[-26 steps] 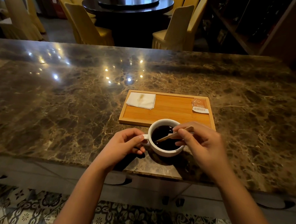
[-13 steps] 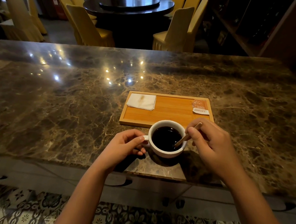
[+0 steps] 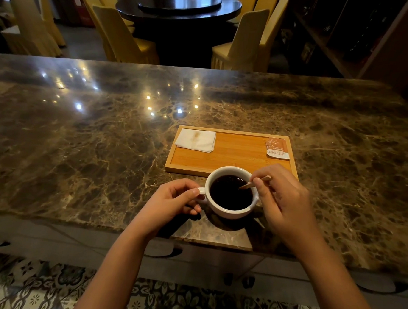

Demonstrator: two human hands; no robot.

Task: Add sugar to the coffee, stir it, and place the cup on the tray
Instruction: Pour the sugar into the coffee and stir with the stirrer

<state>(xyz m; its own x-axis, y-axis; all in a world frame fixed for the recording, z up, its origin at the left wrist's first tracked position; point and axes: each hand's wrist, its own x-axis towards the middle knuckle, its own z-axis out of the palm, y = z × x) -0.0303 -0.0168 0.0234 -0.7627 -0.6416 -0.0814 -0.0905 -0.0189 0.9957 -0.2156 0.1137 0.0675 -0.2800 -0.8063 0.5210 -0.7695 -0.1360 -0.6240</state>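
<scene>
While the right hand [image 3: 288, 202] pinches a thin wooden stirrer [image 3: 253, 183] between thumb and fingertips, the stick slants down and leftward from that grip, its lower end dipped into the coffee [image 3: 229, 193] near the cup's right rim. Holding it high on the shaft keeps the fingers clear of the liquid, which looks like the stirring step under way. Just left of this hand, touching its fingers at the rim, stands the white cup [image 3: 230, 212], upright on the counter [image 3: 102, 153] close to the near edge. On the cup's far side from the right hand, the left hand [image 3: 171, 200] is closed on the small handle, thumb on top, probably to keep the cup from turning or sliding as the stick goes round. Beyond both hands, just behind the cup and apart from it, lies the wooden tray [image 3: 234, 156]. A folded white napkin [image 3: 195, 140] with a faint brown stain sits in its far left corner, and a torn orange sugar packet [image 3: 278, 148] in its far right corner, above the right hand; judging by that, the sugar is likely already in. Between them the tray's middle is bare wood, the natural spot for the cup, which needs only a short lift forward.
</scene>
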